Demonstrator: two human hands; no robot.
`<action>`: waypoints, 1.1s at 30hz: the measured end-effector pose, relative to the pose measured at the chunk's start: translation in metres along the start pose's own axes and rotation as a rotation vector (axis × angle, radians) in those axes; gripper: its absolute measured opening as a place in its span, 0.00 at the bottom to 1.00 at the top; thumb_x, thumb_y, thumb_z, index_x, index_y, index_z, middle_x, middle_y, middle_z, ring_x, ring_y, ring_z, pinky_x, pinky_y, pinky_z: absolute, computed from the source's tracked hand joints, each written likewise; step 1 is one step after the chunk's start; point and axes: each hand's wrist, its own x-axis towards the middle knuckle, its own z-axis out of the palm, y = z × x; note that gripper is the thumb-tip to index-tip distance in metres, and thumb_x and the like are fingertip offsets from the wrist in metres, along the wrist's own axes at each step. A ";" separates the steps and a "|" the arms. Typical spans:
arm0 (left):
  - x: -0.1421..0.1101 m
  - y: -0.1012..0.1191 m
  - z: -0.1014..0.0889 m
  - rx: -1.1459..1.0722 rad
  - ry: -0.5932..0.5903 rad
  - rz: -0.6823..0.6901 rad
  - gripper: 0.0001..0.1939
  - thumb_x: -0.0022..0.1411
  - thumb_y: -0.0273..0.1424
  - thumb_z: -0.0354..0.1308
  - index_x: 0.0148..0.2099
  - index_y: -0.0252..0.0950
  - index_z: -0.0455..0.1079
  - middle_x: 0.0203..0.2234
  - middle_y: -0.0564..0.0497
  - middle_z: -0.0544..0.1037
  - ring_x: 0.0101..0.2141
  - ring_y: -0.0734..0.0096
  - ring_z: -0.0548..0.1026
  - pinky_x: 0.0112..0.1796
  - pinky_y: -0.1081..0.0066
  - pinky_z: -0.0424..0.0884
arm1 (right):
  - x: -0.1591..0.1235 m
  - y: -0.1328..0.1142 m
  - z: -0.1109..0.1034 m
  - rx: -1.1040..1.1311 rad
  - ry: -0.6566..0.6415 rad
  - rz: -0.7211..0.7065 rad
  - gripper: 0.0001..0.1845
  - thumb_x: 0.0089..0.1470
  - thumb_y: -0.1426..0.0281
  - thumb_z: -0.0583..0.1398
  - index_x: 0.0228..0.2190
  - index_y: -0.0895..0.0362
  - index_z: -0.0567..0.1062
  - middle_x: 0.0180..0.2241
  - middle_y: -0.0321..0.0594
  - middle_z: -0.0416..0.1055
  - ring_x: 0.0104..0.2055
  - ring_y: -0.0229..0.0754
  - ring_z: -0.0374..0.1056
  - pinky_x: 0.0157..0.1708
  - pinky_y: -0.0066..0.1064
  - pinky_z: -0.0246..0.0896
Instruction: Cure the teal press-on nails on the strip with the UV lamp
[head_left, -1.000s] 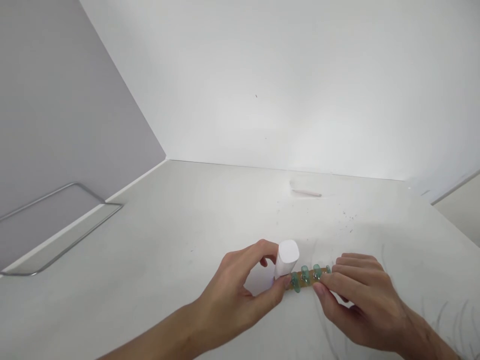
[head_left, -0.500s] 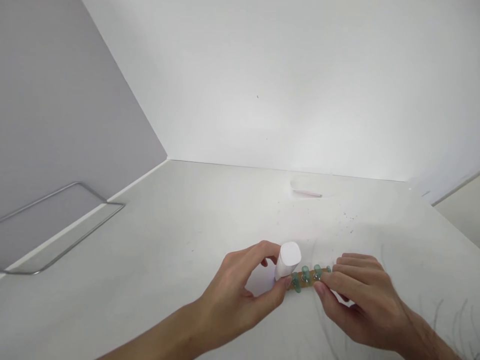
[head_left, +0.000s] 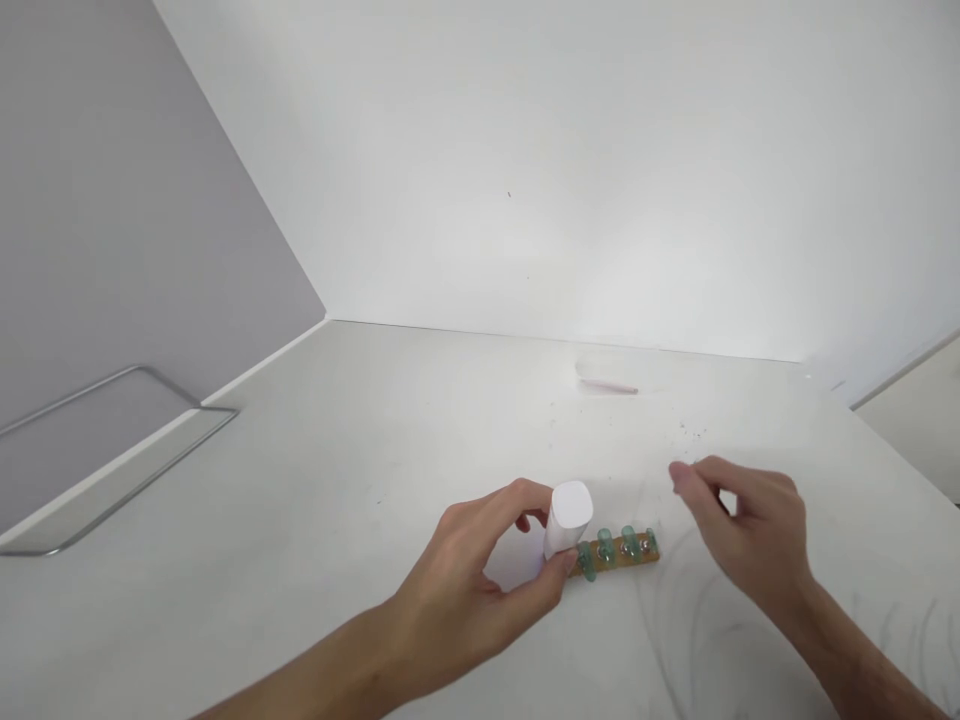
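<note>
My left hand [head_left: 480, 570] grips a white block with rounded corners [head_left: 571, 505], which stands upright on the table. A faint violet tint shows on the surface beside its base. Next to it lies a narrow amber strip [head_left: 615, 566] with several translucent green nail-shaped pieces [head_left: 630, 543] set across it and small shiny beads. My left thumb reaches the strip's left end, and the block hides part of that end. Off to the right of the strip, my right hand [head_left: 757, 525] is raised with thumb and finger pressed together; what they hold, if anything, is not visible.
A thin pink stick [head_left: 609, 387] lies near the back wall. Dark specks [head_left: 694, 432] are scattered on the white table behind my right hand. At the left, a bent metal rod frame [head_left: 142, 480] stands against the grey panel [head_left: 135, 200].
My right hand has left the strip and moved up and right, uncovering the strip's right end. My left hand keeps its grip on the white block.
</note>
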 end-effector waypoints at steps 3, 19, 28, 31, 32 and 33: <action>0.001 0.002 0.000 -0.040 -0.025 -0.029 0.06 0.62 0.28 0.56 0.42 0.44 0.67 0.30 0.53 0.76 0.28 0.69 0.71 0.15 0.80 0.59 | 0.011 0.019 -0.008 0.089 -0.217 0.239 0.16 0.58 0.65 0.58 0.20 0.55 0.68 0.16 0.31 0.57 0.18 0.34 0.52 0.17 0.27 0.49; 0.006 0.007 0.000 -0.029 0.075 -0.019 0.05 0.59 0.25 0.57 0.37 0.41 0.68 0.30 0.56 0.74 0.31 0.71 0.70 0.30 0.75 0.70 | 0.011 0.033 -0.029 0.038 -1.250 0.493 0.16 0.49 0.65 0.63 0.42 0.45 0.70 0.24 0.29 0.62 0.32 0.41 0.60 0.27 0.28 0.52; 0.012 0.001 -0.005 -0.210 0.050 -0.079 0.03 0.61 0.26 0.57 0.38 0.39 0.69 0.32 0.56 0.78 0.31 0.72 0.74 0.37 0.70 0.71 | 0.003 0.025 -0.015 0.033 -1.222 0.455 0.07 0.52 0.65 0.60 0.35 0.49 0.70 0.24 0.30 0.62 0.35 0.42 0.61 0.28 0.29 0.53; 0.012 0.001 -0.005 -0.207 0.038 -0.086 0.04 0.61 0.26 0.57 0.38 0.39 0.69 0.31 0.57 0.78 0.31 0.72 0.75 0.38 0.69 0.71 | 0.002 0.024 -0.016 0.015 -1.210 0.449 0.06 0.52 0.65 0.60 0.35 0.49 0.70 0.25 0.31 0.63 0.36 0.42 0.62 0.28 0.28 0.53; 0.011 0.001 -0.005 -0.207 0.034 -0.091 0.04 0.61 0.26 0.57 0.38 0.39 0.69 0.31 0.57 0.78 0.31 0.72 0.75 0.38 0.69 0.71 | 0.002 0.023 -0.016 0.011 -1.206 0.447 0.06 0.52 0.65 0.60 0.35 0.49 0.70 0.25 0.31 0.64 0.35 0.42 0.62 0.27 0.28 0.53; 0.011 0.002 -0.005 -0.208 0.031 -0.097 0.04 0.60 0.26 0.57 0.38 0.39 0.69 0.31 0.57 0.78 0.31 0.72 0.75 0.38 0.69 0.71 | 0.002 0.022 -0.016 0.010 -1.203 0.444 0.06 0.52 0.65 0.60 0.35 0.49 0.70 0.25 0.31 0.64 0.35 0.42 0.62 0.27 0.28 0.52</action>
